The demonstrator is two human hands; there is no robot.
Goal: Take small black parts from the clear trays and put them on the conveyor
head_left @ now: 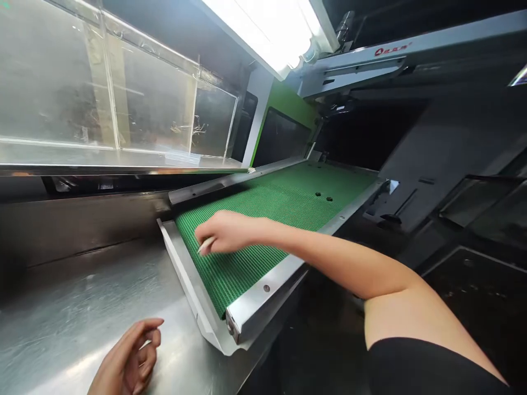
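Note:
My right hand (224,233) is closed above the near end of a ribbed green conveyor belt (263,203). From its fingers pokes a small, pale, pointed piece (206,246), whose kind I cannot make out. Whether the hand touches the belt is unclear. At the lower left, my left hand (132,359) hovers by a steel work surface (99,296), its fingers loosely curled and apart, with nothing visible in them. Two small dark round things (323,196) sit farther up the belt.
A metal side rail (284,274) and a pale end tray (185,280) edge the belt. Clear panels (152,104) stand at the left, under a bright lamp (263,33). A green and white machine housing (284,115) rises at the far end.

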